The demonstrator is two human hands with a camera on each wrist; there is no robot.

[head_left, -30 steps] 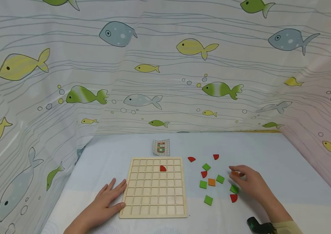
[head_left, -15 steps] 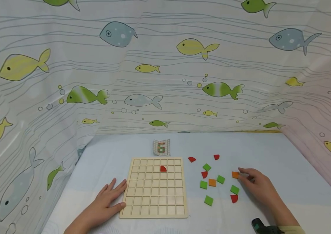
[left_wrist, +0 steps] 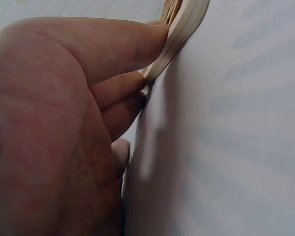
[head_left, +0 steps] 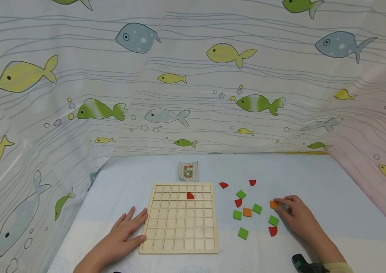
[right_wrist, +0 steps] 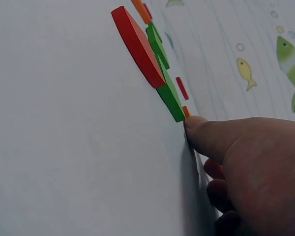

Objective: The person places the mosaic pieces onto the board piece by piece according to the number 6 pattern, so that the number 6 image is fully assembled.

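Observation:
In the head view a square wooden grid board (head_left: 179,223) lies on the cloth, with one red quarter-circle tile (head_left: 190,196) in a cell near its top. My left hand (head_left: 122,235) rests along the board's left edge, fingers spread. Seen from the left wrist, the thumb (left_wrist: 132,44) touches the board's side (left_wrist: 187,24). My right hand (head_left: 296,214) pinches the right part of an orange square tile (head_left: 273,204) between thumb and index finger. From the right wrist, the thumb (right_wrist: 211,135) covers most of that tile; a green tile (right_wrist: 169,96) stands just beyond.
Between board and right hand lie several green square tiles (head_left: 243,233), several red quarter-circle tiles (head_left: 273,231) and another orange square tile (head_left: 247,212). A small pattern card (head_left: 188,171) lies behind the board. Fish-printed cloth (head_left: 193,76) walls the table at back and sides.
My right hand drew back slightly to the right from the orange tile, then came left onto it again. The left hand and the board stay in place.

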